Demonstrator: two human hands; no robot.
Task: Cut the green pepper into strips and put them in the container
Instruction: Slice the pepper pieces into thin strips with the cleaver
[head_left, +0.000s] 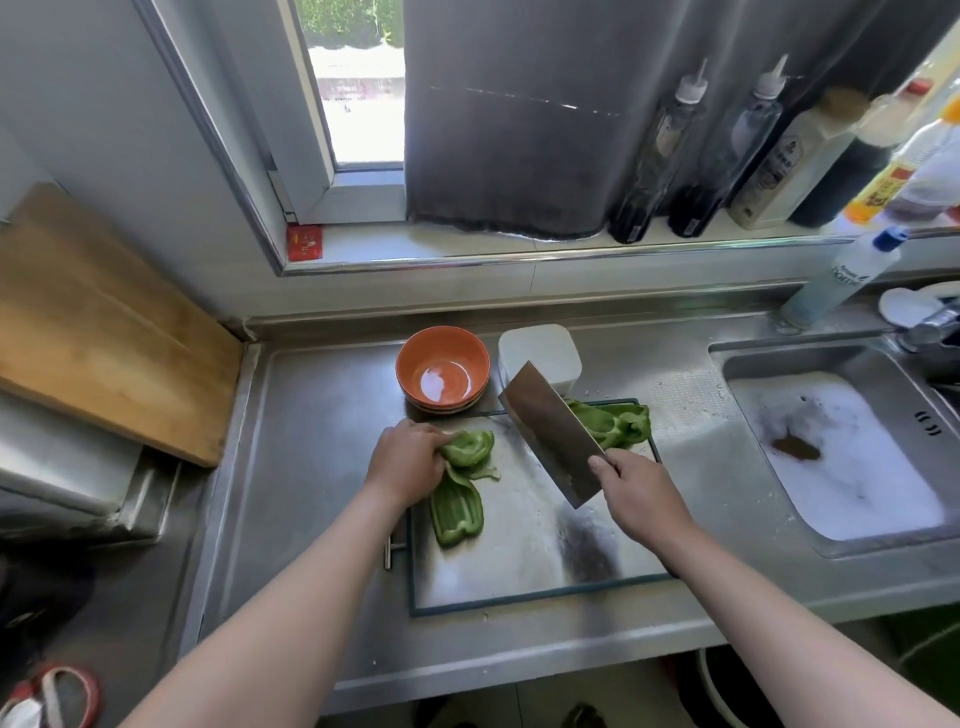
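**Cleaver over the board, left grip on a pepper piece**

The left grip curls its fingers over a curled piece of green pepper at the left side of the board and holds it down. A flat piece lies just near of that grip, along the board's left edge, touching the curled one. The far pieces sit at the board's far right corner, well apart from the left grip and partly hidden behind the cleaver.

The right grip is closed round the cleaver's handle, with the thumb against the side of the blade. The broad blade slants from this grip toward the far left, over the middle of the board, between the left pieces and the far ones. Whether its edge touches the board cannot be told.

Just beyond the board's far edge stands a white container, and left of it an orange bowl stacked on another. The board lies on a steel table. A sink is to the right, and a wooden slab lies at the far left.
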